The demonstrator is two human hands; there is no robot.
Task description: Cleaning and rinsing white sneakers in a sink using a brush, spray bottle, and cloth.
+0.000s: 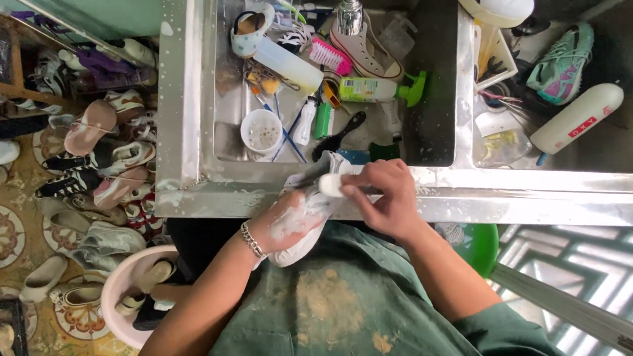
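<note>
Soap foam coats the left hand (287, 219), which grips a white shoe (301, 233) at the near edge of the steel sink (184, 134). The right hand (386, 196) is closed around a white brush (329, 185), pressed on the shoe. A green spray bottle (377, 89) lies in the basin.

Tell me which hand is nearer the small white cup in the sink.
Left. The left hand, soapy and holding the white shoe, lies just below the white cup; the right hand, holding a brush, is farther off, lower right.
</note>
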